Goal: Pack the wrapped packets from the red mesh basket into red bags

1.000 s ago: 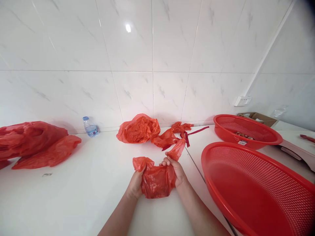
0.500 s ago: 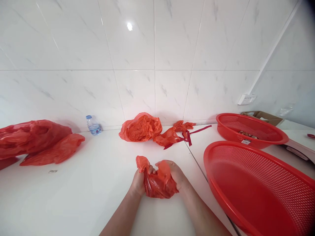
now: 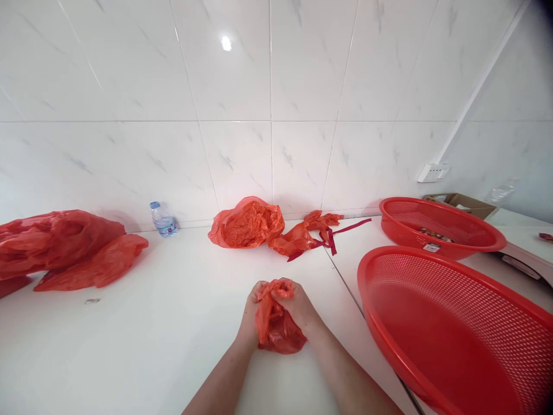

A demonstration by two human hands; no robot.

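Front and centre, a small red plastic bag [image 3: 281, 334] is gathered at its top between both hands. Its lower part bulges, and what is inside cannot be made out. On the bag's left side, my left hand [image 3: 254, 308] is closed on the bunched plastic, its fingertips partly hidden. From the right, my right hand [image 3: 301, 305] grips the gathered top, thumb over the plastic. The two hands are close together, just above the white tabletop [image 3: 173, 346].
Crumpled red bags [image 3: 248, 223] and dark red strips [image 3: 352, 226] lie by the wall. A water bottle [image 3: 164, 220] and a large red bag [image 3: 64, 242] are left. At right stand a large red basket [image 3: 432, 323], another basket [image 3: 440, 225] holding small items, and a cardboard box [image 3: 469, 206].
My hands have come closer together, and the bag's two raised ends are now bunched into one gathered top. The bag looks narrower. Things around it have stayed put.
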